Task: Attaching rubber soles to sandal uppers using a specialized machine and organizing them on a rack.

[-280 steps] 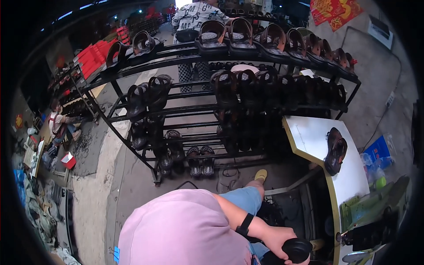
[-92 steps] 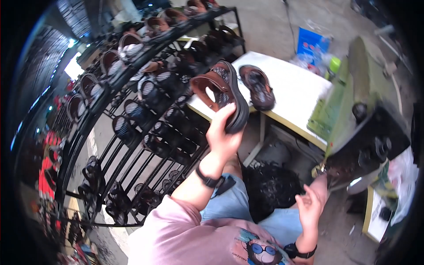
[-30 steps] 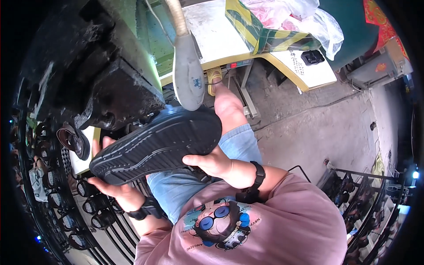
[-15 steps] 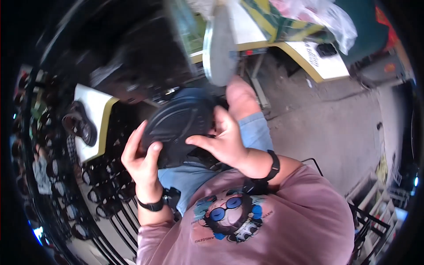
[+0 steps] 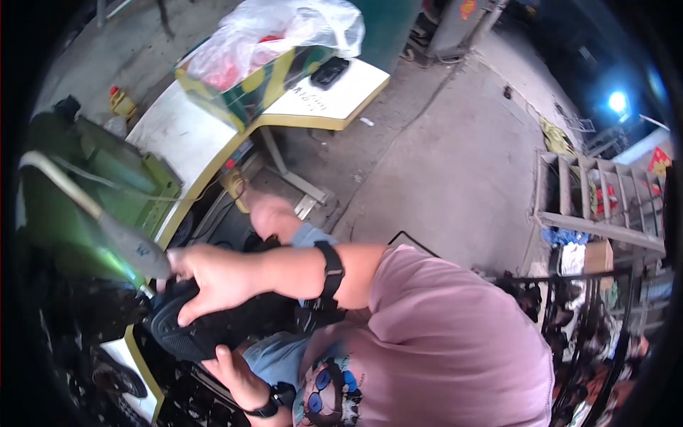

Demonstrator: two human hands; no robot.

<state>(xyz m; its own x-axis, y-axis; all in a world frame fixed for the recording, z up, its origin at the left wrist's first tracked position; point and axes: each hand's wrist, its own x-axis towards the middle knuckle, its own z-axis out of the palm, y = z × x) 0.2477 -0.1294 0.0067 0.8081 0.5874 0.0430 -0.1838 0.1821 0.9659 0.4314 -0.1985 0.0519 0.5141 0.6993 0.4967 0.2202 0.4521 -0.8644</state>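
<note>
A white table (image 5: 181,139) stands beyond the grey lamp (image 5: 135,248). Nearer, a black shoe (image 5: 186,334) is clamped in the right hand (image 5: 222,277); the left hand (image 5: 243,381) seems at its edge, grip impossible to tell.

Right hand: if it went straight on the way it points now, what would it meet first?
Probably the grey paddle-shaped part, just beyond the right hand in this view; depth is unclear, so I cannot tell whether they touch.
</note>
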